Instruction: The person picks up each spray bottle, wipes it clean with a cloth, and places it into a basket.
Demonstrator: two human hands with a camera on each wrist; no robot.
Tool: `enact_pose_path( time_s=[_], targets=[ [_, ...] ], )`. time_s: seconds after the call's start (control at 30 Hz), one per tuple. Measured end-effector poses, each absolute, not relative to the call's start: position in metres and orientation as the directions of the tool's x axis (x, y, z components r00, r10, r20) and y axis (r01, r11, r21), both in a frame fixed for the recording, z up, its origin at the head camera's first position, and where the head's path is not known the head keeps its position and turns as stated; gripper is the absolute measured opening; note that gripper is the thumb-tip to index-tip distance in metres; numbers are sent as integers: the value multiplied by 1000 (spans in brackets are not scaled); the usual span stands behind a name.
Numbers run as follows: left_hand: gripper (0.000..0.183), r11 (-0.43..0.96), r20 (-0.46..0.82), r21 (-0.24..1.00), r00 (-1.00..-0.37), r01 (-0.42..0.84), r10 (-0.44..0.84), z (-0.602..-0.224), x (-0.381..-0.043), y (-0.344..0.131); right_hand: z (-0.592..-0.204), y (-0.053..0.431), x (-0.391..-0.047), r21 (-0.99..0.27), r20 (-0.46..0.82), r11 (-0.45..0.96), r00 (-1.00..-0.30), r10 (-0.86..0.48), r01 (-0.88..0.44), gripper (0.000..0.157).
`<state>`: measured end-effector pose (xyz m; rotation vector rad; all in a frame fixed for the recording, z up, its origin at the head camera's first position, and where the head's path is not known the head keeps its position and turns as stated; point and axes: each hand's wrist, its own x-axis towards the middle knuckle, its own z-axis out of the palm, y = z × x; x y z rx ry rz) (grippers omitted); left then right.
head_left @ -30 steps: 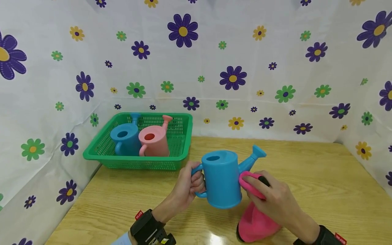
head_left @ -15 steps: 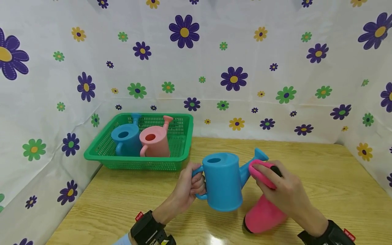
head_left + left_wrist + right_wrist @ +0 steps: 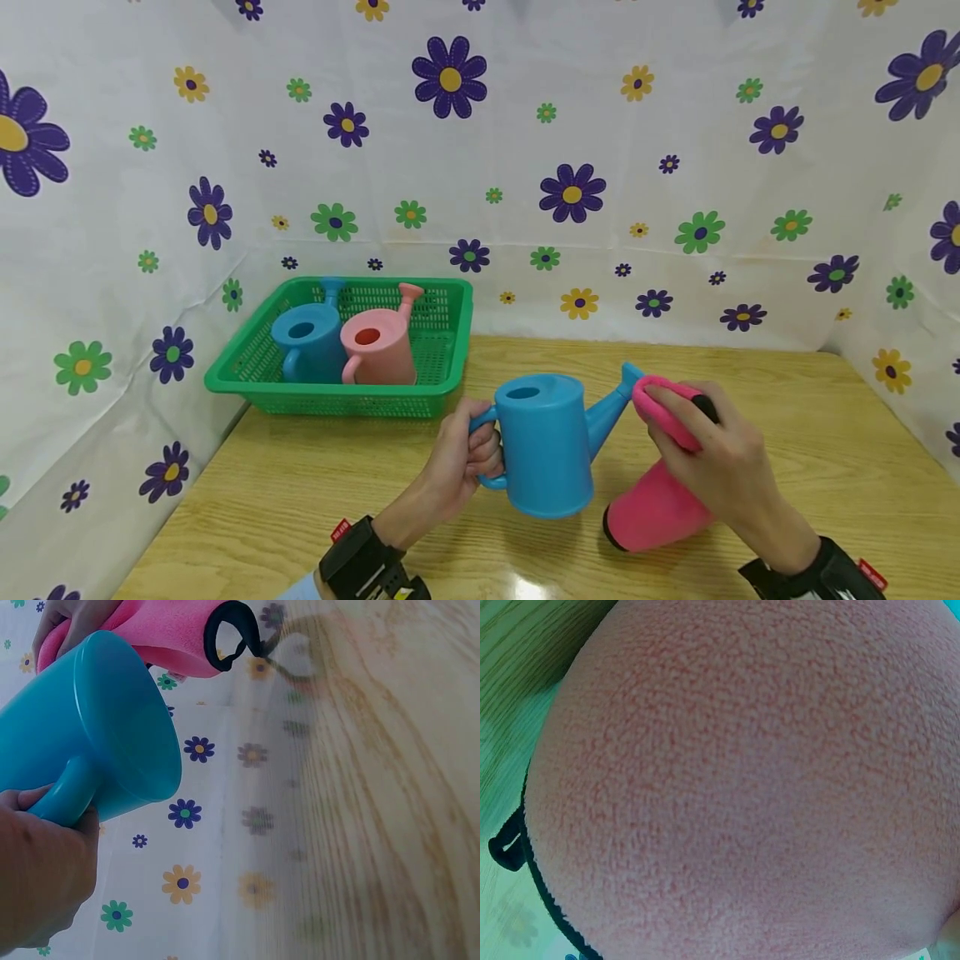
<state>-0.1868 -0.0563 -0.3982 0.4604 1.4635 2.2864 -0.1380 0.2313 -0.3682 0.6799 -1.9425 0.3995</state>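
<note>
My left hand grips the handle of a blue watering can, held upright above the table. In the left wrist view the can shows its base and handle, with the left hand around the handle. My right hand pinches a folded part of a pink cloth with black edging. That fold is against the sprinkler head at the tip of the spout and covers part of it; the rest of the cloth hangs below. Pink fabric fills most of the right wrist view.
A green basket stands at the back left of the wooden table. Inside it sit another blue watering can and a pink watering can. A white flowered sheet hangs behind and along both sides.
The right hand has slid the cloth up and rightward along the spout, from its lower part to the sprinkler head. The left hand and the can have stayed almost still.
</note>
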Motion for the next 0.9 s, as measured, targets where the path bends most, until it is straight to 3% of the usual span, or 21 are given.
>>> enact_pose_path(
  time_s=[0.63, 0.9],
  targets=[
    [48, -392, 62, 907, -871, -155, 488, -396, -186, -56, -374, 223, -142, 40, 880, 754, -335, -337, -656, 49],
    [48, -394, 54, 905, -877, -159, 477, -396, -186, -57, -376, 221, -142, 12, 866, 739, -363, -345, -673, 49]
  ],
)
